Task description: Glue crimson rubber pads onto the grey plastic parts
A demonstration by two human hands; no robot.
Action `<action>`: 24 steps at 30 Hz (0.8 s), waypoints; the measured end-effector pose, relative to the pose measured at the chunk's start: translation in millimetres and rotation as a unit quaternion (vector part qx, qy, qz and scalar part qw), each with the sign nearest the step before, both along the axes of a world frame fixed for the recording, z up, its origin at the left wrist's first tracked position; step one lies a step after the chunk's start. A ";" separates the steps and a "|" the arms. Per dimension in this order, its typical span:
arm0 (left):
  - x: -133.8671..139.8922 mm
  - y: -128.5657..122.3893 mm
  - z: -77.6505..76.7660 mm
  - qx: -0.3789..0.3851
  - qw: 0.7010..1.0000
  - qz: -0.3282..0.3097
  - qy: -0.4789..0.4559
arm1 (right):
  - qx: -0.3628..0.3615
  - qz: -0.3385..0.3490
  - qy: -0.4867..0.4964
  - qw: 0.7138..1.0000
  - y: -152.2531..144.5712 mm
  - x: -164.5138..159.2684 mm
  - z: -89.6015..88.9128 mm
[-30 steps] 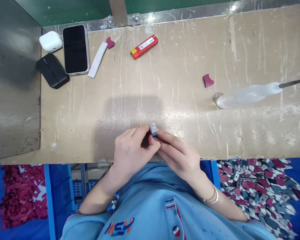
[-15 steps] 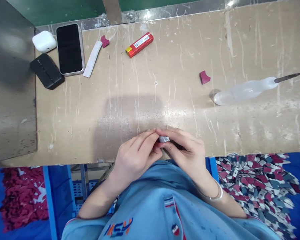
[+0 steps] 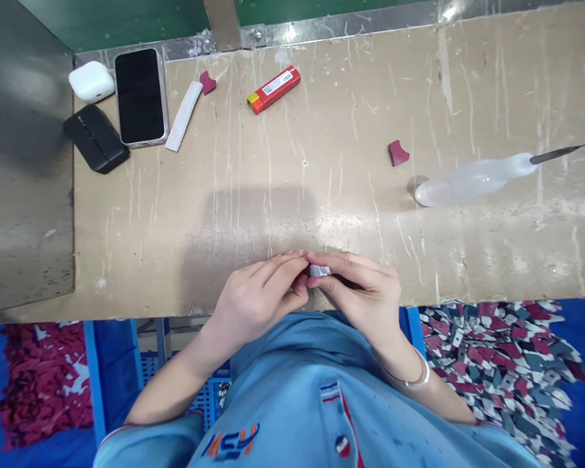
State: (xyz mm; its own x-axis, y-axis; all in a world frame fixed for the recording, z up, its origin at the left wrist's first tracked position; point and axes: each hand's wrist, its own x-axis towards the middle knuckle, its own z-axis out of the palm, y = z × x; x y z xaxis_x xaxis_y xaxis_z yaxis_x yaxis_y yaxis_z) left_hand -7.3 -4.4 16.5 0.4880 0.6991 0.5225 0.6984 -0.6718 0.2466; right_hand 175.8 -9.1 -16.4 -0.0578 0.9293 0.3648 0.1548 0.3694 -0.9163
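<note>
A small pale grey piece (image 3: 319, 270) shows between the thumb and fingers of my right hand (image 3: 365, 281), which is closed on it near the table's front edge. My left hand (image 3: 260, 292) is closed too, its fingertips meeting those of my right hand at the left end of the piece. Much of the grey piece is covered by fingers, so its full shape cannot be made out. What the left fingertips pinch is hidden.
On the table (image 3: 273, 162) lie a red lighter-shaped item (image 3: 273, 90), a maroon cut piece (image 3: 398, 153), a white strip (image 3: 184, 117), a phone (image 3: 141, 97), and a translucent bottle (image 3: 472, 182) with a thin dark spike. Bins below hold maroon scraps (image 3: 43, 383) and mixed pieces (image 3: 497, 364).
My left hand and forearm have shifted slightly left, and its thumb has drawn back a little. My right hand still grips the grey piece. The view has shifted slightly.
</note>
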 end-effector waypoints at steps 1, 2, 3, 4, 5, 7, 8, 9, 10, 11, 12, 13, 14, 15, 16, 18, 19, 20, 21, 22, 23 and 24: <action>-0.4 -0.3 -0.6 0.008 1.000 0.001 0.004 | -0.001 -0.001 -0.002 1.000 -0.3 0.3 -0.2; -0.6 -0.5 -1.4 0.019 1.000 0.000 0.009 | -0.002 -0.002 -0.003 1.000 -0.6 0.6 -0.4; -0.6 -0.5 -2.2 0.030 0.999 -0.003 0.015 | -0.005 -0.003 -0.005 1.000 -0.9 0.9 -0.6; -0.4 -0.2 -3.0 0.040 0.999 -0.007 0.020 | -0.008 -0.004 -0.007 1.000 -1.1 1.2 -0.8; 0.0 0.4 -3.7 0.050 0.998 -0.010 0.025 | -0.011 -0.004 -0.007 1.000 -1.2 1.5 -0.9; 1.1 2.4 -5.0 0.067 0.997 -0.016 0.031 | -0.016 -0.006 -0.005 1.000 -1.1 1.7 -1.0; 1.7 3.7 -5.5 0.074 0.997 -0.017 0.033 | -0.019 -0.007 -0.003 1.000 -1.0 1.6 -0.9; 2.3 5.1 -5.9 0.084 0.996 -0.017 0.034 | -0.021 -0.009 -0.002 1.000 -0.8 1.5 -0.8; 2.7 6.5 -5.9 0.094 0.995 -0.018 0.035 | -0.023 -0.011 0.000 1.000 -0.7 1.3 -0.6; 2.9 7.8 -5.6 0.101 0.994 -0.021 0.037 | -0.024 -0.014 -0.001 1.000 -0.6 1.2 -0.5; 2.8 9.0 -4.8 0.107 0.993 -0.024 0.041 | -0.025 -0.015 -0.001 1.000 -0.4 1.1 -0.3; 2.5 10.0 -3.6 0.109 0.993 -0.028 0.045 | -0.026 -0.016 -0.002 1.000 -0.3 1.0 -0.1; 1.9 10.9 -1.9 0.106 0.992 -0.035 0.051 | -0.027 -0.017 -0.002 0.999 -0.3 1.0 0.1; 1.0 11.6 0.2 0.098 0.993 -0.044 0.056 | -0.028 -0.017 -0.002 0.999 -0.2 1.1 0.4; 0.0 12.3 2.4 0.085 0.993 -0.054 0.061 | -0.029 -0.017 -0.003 0.999 -0.1 1.2 0.8; -2.0 13.1 6.8 0.057 0.994 -0.072 0.063 | -0.032 -0.015 -0.004 0.999 0.1 1.5 1.7; -2.9 13.4 8.7 0.045 0.994 -0.077 0.061 | -0.033 -0.015 -0.005 0.999 0.2 1.6 2.1; -3.6 13.6 10.3 0.035 0.995 -0.078 0.060 | -0.033 -0.014 -0.005 0.999 0.2 1.6 2.5; -4.4 13.6 11.6 0.029 0.995 -0.079 0.059 | -0.031 -0.013 -0.005 0.999 0.1 1.7 2.9; -5.0 13.6 12.8 0.024 0.995 -0.079 0.060 | -0.028 -0.013 -0.005 1.000 0.0 1.7 3.1; -5.7 13.5 13.7 0.019 0.995 -0.081 0.062 | -0.026 -0.014 -0.006 1.000 -0.2 1.7 3.3; -6.4 13.4 14.4 0.014 0.994 -0.083 0.063 | -0.025 -0.014 -0.009 1.000 -0.3 1.8 3.4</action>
